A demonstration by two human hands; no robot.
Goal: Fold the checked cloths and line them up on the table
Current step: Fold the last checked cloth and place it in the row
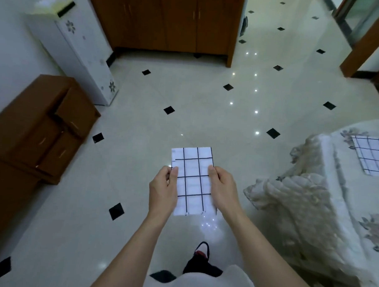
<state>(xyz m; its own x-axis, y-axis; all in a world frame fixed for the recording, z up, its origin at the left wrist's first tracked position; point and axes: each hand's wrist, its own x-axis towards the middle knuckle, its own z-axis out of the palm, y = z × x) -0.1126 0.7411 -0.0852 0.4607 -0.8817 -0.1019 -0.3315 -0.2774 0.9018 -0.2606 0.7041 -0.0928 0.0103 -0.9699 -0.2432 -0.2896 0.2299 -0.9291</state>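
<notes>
Cloth (192, 180) is folded down to a narrow rectangle and sits about mid-frame, held up in the air over the floor (186, 89), well apart from the table (312, 203). My left hand (162, 187) pinches its left edge with the thumb on top, and the other fingers are hidden underneath. My right hand (223, 188) does the same on the right edge. So both are gripping, nothing loose.

Over at the right edge of the frame a second cloth (371, 156) lies flat on the table, which is draped in a flowery cover (290, 191). It looks folded too, but the frame cuts it off, so I can't swear to it.

My read: folding on this one is basically done and I'm in the carry-and-place bit. The next move calls for swinging right, bringing the cloth over the tabletop and laying it flat just beside the other one, edges parallel so they make a row. The cover looks soft and rumpled at its rim, so I'd aim well onto the flat part and release both sides together so the fold doesn't pop open.
</notes>
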